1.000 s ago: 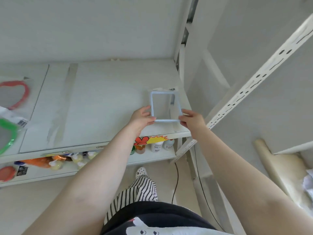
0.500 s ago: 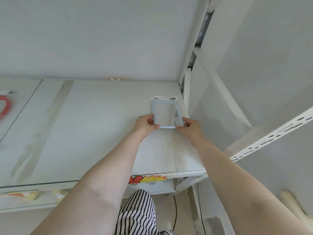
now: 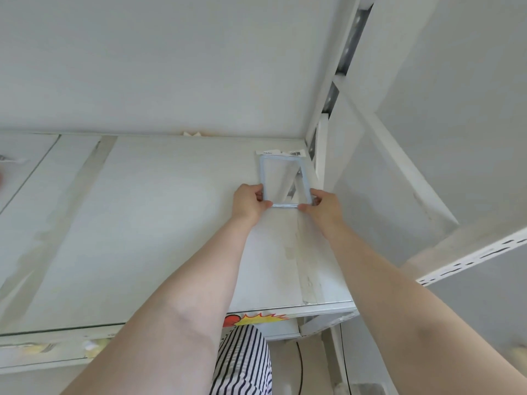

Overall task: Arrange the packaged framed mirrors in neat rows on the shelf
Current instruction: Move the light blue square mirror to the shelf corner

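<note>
Your left hand [image 3: 250, 201] and right hand [image 3: 323, 205] each pinch a near corner of the mirror [image 3: 284, 181], equally close to it. It lies flat on the shelf [image 3: 159, 223], long axis running away from you toward the back right corner, its barcode header nearly at the back wall. No containers visible.
</note>
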A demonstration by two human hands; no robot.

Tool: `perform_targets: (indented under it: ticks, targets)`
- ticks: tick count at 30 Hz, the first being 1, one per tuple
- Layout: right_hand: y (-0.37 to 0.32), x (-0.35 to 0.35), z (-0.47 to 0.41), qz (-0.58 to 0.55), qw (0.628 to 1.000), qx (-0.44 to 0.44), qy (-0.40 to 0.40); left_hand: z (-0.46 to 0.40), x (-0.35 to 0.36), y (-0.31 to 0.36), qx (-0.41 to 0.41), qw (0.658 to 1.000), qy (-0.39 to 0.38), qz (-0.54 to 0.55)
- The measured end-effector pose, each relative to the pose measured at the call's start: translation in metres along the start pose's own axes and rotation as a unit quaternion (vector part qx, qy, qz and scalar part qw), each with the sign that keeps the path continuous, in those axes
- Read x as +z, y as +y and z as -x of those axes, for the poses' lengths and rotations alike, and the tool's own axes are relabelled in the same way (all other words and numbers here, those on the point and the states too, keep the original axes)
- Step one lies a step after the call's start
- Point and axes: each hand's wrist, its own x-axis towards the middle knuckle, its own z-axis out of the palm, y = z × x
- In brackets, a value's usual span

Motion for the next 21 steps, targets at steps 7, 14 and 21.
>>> perform_targets:
  ticks: [7,14,21]
  targets:
    - [-0.005,-0.002,-0.002,0.053,0.998,0.028,-0.016,0.0,-0.001,0.004,-0.017,0.998,-0.001,-0.067]
    - [-0.025,-0.02,0.038,0.062,0.998,0.032,0.012,0.033,-0.027,0.025,-0.016,0.996,-0.019,-0.087]
    - [-0.066,-0.03,0.133,0.071,0.993,-0.046,-0.087,0.124,-0.087,0.037,-0.031,0.99,-0.047,-0.131]
